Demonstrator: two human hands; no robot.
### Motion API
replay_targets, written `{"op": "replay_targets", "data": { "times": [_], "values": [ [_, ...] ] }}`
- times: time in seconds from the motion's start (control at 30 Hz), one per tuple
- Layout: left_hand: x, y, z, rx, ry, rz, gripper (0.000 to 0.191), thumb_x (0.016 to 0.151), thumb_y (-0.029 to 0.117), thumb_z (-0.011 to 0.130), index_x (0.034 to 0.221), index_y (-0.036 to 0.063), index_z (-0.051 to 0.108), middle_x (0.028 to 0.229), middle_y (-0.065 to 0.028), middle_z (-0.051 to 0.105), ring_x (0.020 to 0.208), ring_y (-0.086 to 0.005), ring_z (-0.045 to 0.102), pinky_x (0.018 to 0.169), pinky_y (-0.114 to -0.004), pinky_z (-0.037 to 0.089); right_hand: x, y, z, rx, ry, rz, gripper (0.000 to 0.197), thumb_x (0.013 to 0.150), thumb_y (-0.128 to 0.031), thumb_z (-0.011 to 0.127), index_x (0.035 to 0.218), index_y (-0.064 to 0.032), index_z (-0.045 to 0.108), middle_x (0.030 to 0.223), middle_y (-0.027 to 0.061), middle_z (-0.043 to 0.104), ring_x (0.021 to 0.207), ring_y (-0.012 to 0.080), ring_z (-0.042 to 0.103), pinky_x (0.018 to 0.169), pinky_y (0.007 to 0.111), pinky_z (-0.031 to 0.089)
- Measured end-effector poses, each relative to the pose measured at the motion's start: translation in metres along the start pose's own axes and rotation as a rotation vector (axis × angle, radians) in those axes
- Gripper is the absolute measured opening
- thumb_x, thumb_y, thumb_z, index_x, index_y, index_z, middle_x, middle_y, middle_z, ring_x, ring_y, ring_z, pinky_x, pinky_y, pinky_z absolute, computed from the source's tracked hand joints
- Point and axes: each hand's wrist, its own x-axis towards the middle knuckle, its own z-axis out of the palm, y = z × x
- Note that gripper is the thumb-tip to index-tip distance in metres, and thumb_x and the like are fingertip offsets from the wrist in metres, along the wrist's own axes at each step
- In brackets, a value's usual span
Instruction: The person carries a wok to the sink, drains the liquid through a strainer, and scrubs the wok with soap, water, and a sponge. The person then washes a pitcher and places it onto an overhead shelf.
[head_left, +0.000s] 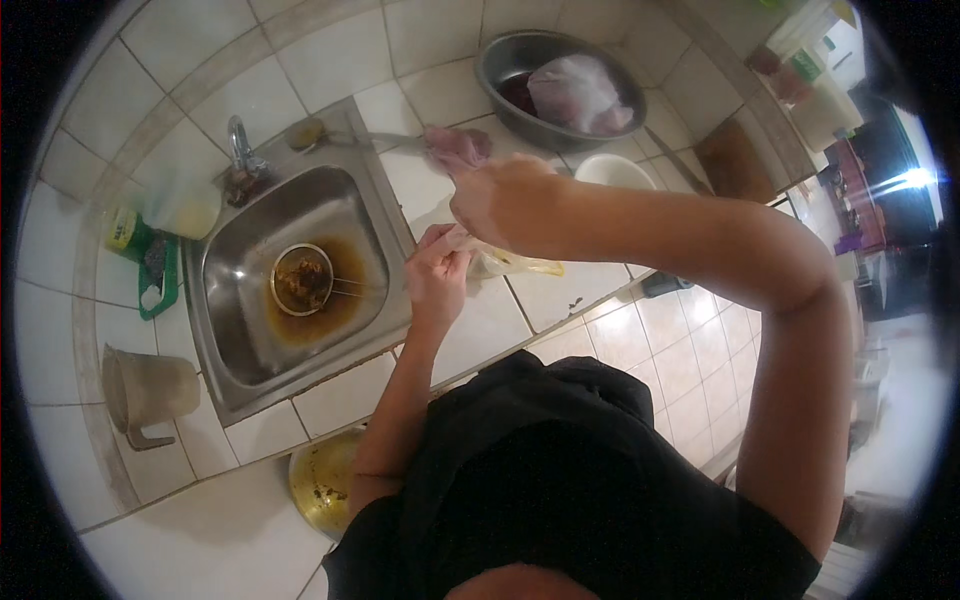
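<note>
Over the tiled counter, my left hand (439, 270) pinches a thin translucent plastic bag (517, 264), which has a yellowish edge. My right hand (499, 202) is curled just above and against my left, closed at the gathered part of the same bag; its fingertips are hidden under the hand. Behind my right hand lies a crumpled pinkish piece (459, 144), either meat or bagged meat. A flat grey strip, perhaps a blade, reaches from it towards the sink. Beyond stands a dark grey basin (491, 101) with a filled clear plastic bag (574, 94) and dark red liquid inside.
Left of my hands, a steel sink (240, 352) holds a mesh strainer (301, 279) with brown solids over brown liquid. A faucet (240, 142), grey plastic pitcher (150, 386) and green tray (169, 274) surround it. A white bowl (615, 171) sits right; a yellowish pot (322, 480) is below the counter.
</note>
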Motion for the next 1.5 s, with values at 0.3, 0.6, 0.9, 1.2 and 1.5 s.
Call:
{"op": "replay_targets", "data": {
  "times": [0.3,0.6,0.9,1.2,1.5],
  "values": [
    [0.009,0.003,0.016,0.092,-0.015,0.043,0.008,0.078,-0.004,0.057,0.085,-0.0018,0.061,0.082,-0.0092,0.059,0.071,-0.0182,0.058,0.064,-0.029,0.046,0.018,-0.006,0.000,0.004,-0.069,0.098,0.014,0.073,-0.013,0.060,0.081,-0.0047,0.068,0.084,0.0125,0.065,0.081,0.0276,0.065,0.067,0.037,0.053],
    [0.010,-0.020,0.029,0.393,0.011,0.158,0.007,0.077,0.005,0.061,0.080,-0.0002,0.062,0.086,-0.0118,0.062,0.078,-0.0296,0.060,0.068,-0.036,0.047,0.009,0.012,-0.062,-0.043,-0.149,0.187,0.021,0.083,-0.022,0.052,0.081,-0.0030,0.061,0.068,0.0126,0.062,0.075,0.0250,0.065,0.065,0.035,0.052],
    [0.001,-0.016,0.012,0.225,-0.065,-0.056,0.041,0.082,0.007,0.055,0.122,0.0081,0.051,0.101,-0.0136,0.060,0.079,-0.0290,0.061,0.069,-0.035,0.049,-0.125,0.114,-0.049,0.203,0.166,0.455,0.015,0.083,-0.020,0.058,0.084,-0.0057,0.062,0.076,0.0069,0.061,0.076,0.0232,0.060,0.068,0.034,0.048],
    [-0.011,0.012,-0.003,0.691,-0.240,0.357,0.032,0.082,0.006,0.053,0.113,0.0087,0.058,0.109,-0.0145,0.058,0.084,-0.0257,0.062,0.069,-0.035,0.051,-0.185,0.128,0.198,0.243,0.598,0.686,0.012,0.085,-0.017,0.055,0.088,-0.0079,0.061,0.088,0.0122,0.057,0.084,0.0293,0.052,0.075,0.038,0.041],
    [-0.016,-0.003,-0.005,0.614,-0.186,0.229,0.053,0.078,0.024,0.064,0.128,0.0181,0.045,0.127,-0.0192,0.041,0.077,-0.0299,0.063,0.059,-0.034,0.054,-0.090,0.087,0.109,-0.043,0.732,0.488,0.028,0.080,-0.014,0.063,0.108,-0.0070,0.059,0.095,0.0138,0.055,0.094,0.0292,0.053,0.079,0.040,0.043]
  ]
}}
